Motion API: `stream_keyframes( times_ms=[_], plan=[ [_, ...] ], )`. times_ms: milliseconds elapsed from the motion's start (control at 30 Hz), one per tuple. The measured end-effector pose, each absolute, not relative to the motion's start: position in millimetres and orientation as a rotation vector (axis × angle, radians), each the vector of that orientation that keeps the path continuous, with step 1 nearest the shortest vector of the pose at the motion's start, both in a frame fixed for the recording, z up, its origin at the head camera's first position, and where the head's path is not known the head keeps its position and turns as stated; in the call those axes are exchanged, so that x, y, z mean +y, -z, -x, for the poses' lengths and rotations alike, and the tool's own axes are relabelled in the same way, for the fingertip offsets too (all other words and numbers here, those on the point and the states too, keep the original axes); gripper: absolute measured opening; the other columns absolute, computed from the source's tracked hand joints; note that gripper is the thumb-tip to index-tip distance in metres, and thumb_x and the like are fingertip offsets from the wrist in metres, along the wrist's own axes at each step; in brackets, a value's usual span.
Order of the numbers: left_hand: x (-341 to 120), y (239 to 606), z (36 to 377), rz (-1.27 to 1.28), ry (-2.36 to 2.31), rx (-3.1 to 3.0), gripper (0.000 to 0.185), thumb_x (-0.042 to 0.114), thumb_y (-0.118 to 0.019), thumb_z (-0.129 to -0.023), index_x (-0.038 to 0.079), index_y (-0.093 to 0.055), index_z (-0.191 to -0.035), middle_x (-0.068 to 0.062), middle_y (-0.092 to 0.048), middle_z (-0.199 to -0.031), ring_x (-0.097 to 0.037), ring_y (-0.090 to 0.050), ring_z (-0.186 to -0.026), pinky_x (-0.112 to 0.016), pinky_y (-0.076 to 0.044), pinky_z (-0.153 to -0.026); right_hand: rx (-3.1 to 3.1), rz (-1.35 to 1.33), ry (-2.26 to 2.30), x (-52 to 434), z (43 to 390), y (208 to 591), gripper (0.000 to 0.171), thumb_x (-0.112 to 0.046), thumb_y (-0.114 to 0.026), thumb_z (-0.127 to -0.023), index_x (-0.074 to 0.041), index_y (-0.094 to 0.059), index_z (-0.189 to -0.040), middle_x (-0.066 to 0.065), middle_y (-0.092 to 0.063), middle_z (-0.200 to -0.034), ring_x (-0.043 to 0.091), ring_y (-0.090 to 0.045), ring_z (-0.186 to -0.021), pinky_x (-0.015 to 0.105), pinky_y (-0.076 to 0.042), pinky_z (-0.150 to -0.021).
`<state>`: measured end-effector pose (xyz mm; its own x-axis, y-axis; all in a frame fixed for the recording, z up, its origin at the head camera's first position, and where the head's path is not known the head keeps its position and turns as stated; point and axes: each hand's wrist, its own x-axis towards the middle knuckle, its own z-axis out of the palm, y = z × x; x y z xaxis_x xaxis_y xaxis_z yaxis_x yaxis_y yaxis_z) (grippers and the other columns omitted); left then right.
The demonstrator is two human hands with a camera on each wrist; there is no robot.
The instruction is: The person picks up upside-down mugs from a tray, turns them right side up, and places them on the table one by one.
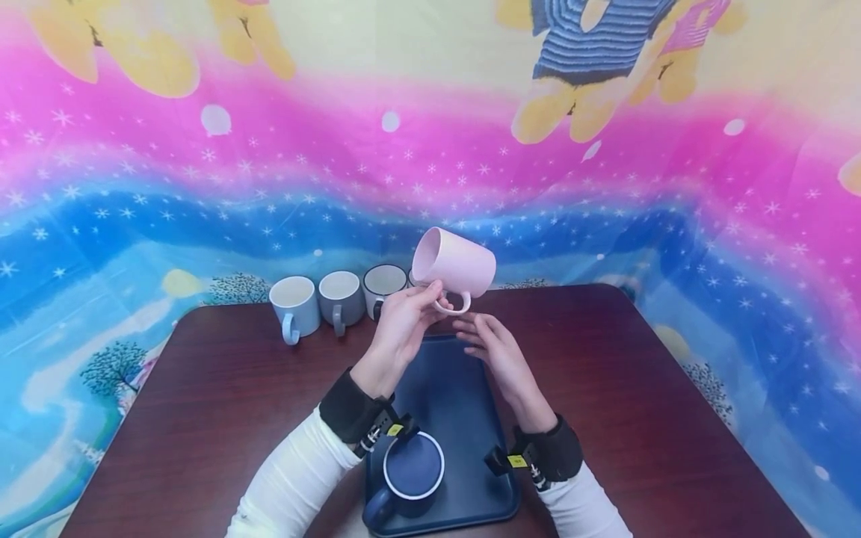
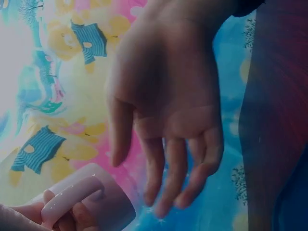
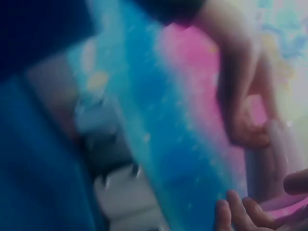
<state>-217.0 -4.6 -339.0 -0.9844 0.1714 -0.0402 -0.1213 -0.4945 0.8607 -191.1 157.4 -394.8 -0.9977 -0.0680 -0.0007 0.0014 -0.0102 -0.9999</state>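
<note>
A pale pink mug is held in the air above the far end of the tray, tipped on its side with its mouth to the left. My left hand grips it by the handle, fingers hooked through the loop in the left wrist view. Just right of and below the mug is my right hand, palm turned inward, fingers loosely extended and holding nothing. Below them lies a dark blue tray; a navy mug with a white rim stands on its near end, partly behind the left wrist strap.
Along the table's back left edge stand a light blue mug, a grey mug and a white mug with a dark rim. Another mug beside them is mostly hidden by the left hand. A patterned cloth hangs behind the brown table.
</note>
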Motion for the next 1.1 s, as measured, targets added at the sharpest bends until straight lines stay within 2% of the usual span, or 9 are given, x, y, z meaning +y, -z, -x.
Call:
stream_keyframes(
  times_ms=[133,267,367,567,767,1000,1100],
  plan=[
    [0.7,338.2,223.5,-0.037,-2.569,1.521,0.020,0.012,-0.060,-0.092,0.005,-0.067,-0.075,-0.003,-0.062,-0.067,-0.014,-0.062,-0.066,-0.029,-0.051,-0.073,2.556,-0.028,2.013,162.7,196.6,406.7,0.039,-0.033,-0.040,-0.102,-0.005,-0.050,-0.128,0.016,-0.061,-0.123,0.031,-0.057,-0.115,0.044,-0.048,-0.092],
    [7.6,337.2,228.6,0.003,-2.536,1.597,0.020,0.013,-0.062,-0.092,-0.006,-0.067,-0.093,-0.002,-0.062,-0.067,-0.013,-0.062,-0.067,-0.029,-0.052,-0.074,2.934,-0.066,1.704,174.2,201.2,422.1,0.037,-0.035,-0.041,-0.101,-0.009,-0.053,-0.125,0.011,-0.063,-0.119,0.028,-0.059,-0.110,0.044,-0.049,-0.087],
    [11.9,337.7,232.3,0.042,-2.500,1.645,0.025,0.015,-0.063,-0.091,-0.007,-0.067,-0.101,-0.002,-0.062,-0.069,-0.014,-0.062,-0.071,-0.030,-0.052,-0.079,3.107,-0.041,1.494,182.1,202.5,432.7,0.040,-0.036,-0.042,-0.101,-0.008,-0.052,-0.128,0.014,-0.060,-0.121,0.030,-0.058,-0.110,0.046,-0.047,-0.088],
    [20.5,339.9,241.2,0.106,-2.478,1.675,0.021,0.013,-0.066,-0.088,-0.006,-0.069,-0.098,-0.002,-0.062,-0.067,-0.014,-0.062,-0.069,-0.033,-0.052,-0.079,3.239,0.028,1.241,194.5,205.7,448.4,0.047,-0.035,-0.044,-0.100,-0.001,-0.049,-0.132,0.022,-0.056,-0.126,0.039,-0.053,-0.115,0.053,-0.043,-0.094],
    [30.6,344.3,249.8,0.174,-2.429,1.709,0.020,0.011,-0.068,-0.086,-0.004,-0.071,-0.097,-0.001,-0.063,-0.065,-0.014,-0.063,-0.070,-0.029,-0.049,-0.075,3.265,0.042,1.087,205.9,207.3,457.5,0.051,-0.038,-0.044,-0.100,0.000,-0.046,-0.134,0.025,-0.053,-0.128,0.042,-0.048,-0.119,0.055,-0.041,-0.096],
    [41.2,351.6,258.4,0.237,-2.374,1.727,0.017,0.013,-0.071,-0.084,0.000,-0.073,-0.095,-0.003,-0.066,-0.067,-0.015,-0.064,-0.073,-0.040,-0.048,-0.089,3.273,0.012,1.003,217.2,205.3,465.4,0.050,-0.037,-0.046,-0.099,0.000,-0.046,-0.134,0.026,-0.052,-0.128,0.043,-0.046,-0.120,0.055,-0.041,-0.096],
    [45.1,355.0,261.7,0.266,-2.362,1.720,0.016,0.013,-0.072,-0.083,0.001,-0.073,-0.092,-0.004,-0.066,-0.068,-0.017,-0.064,-0.076,-0.038,-0.048,-0.087,3.278,0.007,0.988,220.3,205.1,467.5,0.050,-0.036,-0.047,-0.099,0.000,-0.046,-0.134,0.027,-0.052,-0.128,0.044,-0.045,-0.120,0.055,-0.041,-0.096]
  ],
)
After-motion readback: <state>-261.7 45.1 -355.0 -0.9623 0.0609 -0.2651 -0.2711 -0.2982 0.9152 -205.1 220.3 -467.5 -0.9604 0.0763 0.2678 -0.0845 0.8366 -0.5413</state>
